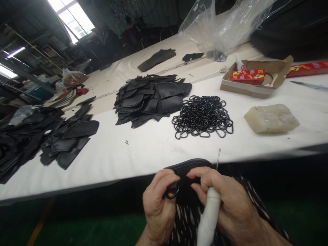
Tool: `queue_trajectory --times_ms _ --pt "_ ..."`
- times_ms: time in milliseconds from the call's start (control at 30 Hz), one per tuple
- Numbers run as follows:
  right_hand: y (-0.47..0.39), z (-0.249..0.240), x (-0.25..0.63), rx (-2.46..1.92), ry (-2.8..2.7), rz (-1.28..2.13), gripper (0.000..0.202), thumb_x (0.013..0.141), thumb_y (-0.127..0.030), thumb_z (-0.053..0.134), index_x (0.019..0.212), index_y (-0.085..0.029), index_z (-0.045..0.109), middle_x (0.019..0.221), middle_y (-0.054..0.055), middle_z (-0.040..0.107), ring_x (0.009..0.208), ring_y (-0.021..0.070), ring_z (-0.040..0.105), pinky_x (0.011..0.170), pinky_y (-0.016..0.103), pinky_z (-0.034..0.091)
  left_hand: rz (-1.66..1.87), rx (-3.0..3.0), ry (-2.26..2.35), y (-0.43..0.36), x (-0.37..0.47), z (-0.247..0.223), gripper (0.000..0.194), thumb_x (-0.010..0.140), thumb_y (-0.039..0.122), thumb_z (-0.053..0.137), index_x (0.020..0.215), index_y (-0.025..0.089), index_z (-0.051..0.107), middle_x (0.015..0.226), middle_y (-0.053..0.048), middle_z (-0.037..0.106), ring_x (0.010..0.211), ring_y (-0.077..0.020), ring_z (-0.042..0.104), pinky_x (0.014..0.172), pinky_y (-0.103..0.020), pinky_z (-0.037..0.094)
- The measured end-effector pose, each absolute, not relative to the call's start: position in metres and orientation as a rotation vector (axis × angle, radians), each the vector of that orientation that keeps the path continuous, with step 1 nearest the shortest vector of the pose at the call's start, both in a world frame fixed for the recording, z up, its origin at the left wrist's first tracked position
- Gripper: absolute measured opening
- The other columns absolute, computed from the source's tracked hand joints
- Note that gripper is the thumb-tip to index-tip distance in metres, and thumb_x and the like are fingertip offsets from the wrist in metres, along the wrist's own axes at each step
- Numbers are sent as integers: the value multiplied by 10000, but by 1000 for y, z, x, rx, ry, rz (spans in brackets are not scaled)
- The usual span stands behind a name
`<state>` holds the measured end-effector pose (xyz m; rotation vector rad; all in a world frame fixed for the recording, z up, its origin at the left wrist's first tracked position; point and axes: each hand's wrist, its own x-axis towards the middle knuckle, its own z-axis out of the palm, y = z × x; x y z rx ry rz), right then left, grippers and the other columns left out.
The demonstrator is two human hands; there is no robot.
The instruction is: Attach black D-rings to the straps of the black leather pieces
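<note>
My left hand (160, 201) is closed on a black leather piece (191, 164) with a rounded, stitched-looking edge, held at the table's near edge. Beside the left thumb, a black D-ring (173, 195) sits at a strap on that piece. An awl (210, 217) with a white wrapped handle rests in the grip of my right hand (228, 200), its thin metal shaft pointing up and away. The right thumb and forefinger are slightly apart, close to the leather. Whether they pinch anything small cannot be made out.
A heap of black D-rings (203, 116) lies ahead, beside stacked black leather pieces (151, 99). More leather pieces (69, 136) spread at left. On the right are a yellowish block (271, 119), a cardboard tray (246, 91) with a red box, and a pointed metal tool (310, 84).
</note>
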<state>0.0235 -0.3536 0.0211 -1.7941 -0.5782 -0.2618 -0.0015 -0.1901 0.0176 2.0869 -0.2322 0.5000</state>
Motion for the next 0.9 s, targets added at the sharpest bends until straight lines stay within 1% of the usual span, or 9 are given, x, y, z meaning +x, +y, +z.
queue_trajectory --times_ms 67,167,367,500,600,733,800,900 --pt "-355 22 22 -1777 -561 -243 194 823 -55 479 717 -213 439 657 -22 578 770 114 666 644 155 507 532 2122 -223 -191 -3 18 169 785 50 540 845 187 616 822 -14 589 713 -123 588 606 -208 474" --pt "-356 23 19 -1756 -532 -232 188 828 -62 492 729 -215 447 684 -22 596 793 110 667 669 151 512 612 2193 -244 -192 -8 17 201 772 38 535 857 199 619 848 -23 604 722 -135 606 608 -217 497" --pt "-356 22 17 -1766 -541 -251 205 827 -73 492 707 -222 419 665 -24 612 743 112 667 634 154 520 794 2390 -279 -191 -18 11 259 743 36 562 919 211 639 894 -42 642 791 -179 641 655 -266 541" --pt "-357 24 17 -1798 -546 -252 190 831 -75 483 719 -220 434 692 -16 633 729 105 666 634 154 520 836 2401 -363 -190 -20 11 266 748 40 553 942 195 650 894 -42 647 764 -159 640 650 -243 532" --pt "-358 22 15 -1805 -557 -267 199 830 -79 484 709 -223 421 659 -26 619 720 106 668 632 156 521 823 2423 -394 -189 -20 11 283 757 36 540 968 195 643 913 -50 647 767 -160 636 656 -249 531" --pt "-359 22 13 -1858 -638 -290 175 839 -86 470 740 -227 437 614 -27 604 766 140 678 656 191 532 817 2435 -391 -189 -21 11 278 756 45 549 966 200 647 909 -58 656 765 -171 642 646 -260 536" --pt "-359 23 15 -1888 -755 -335 160 863 -110 445 744 -215 466 634 -4 622 735 149 676 681 221 536 814 2440 -375 -191 -20 12 260 760 60 553 956 203 647 891 -56 660 747 -172 645 629 -257 537" --pt "-358 26 20 -1891 -930 -432 229 894 -120 368 718 -187 498 640 43 631 661 161 663 661 258 540 797 2440 -394 -196 -14 18 250 771 62 538 959 205 621 869 -60 657 743 -173 641 621 -261 537"
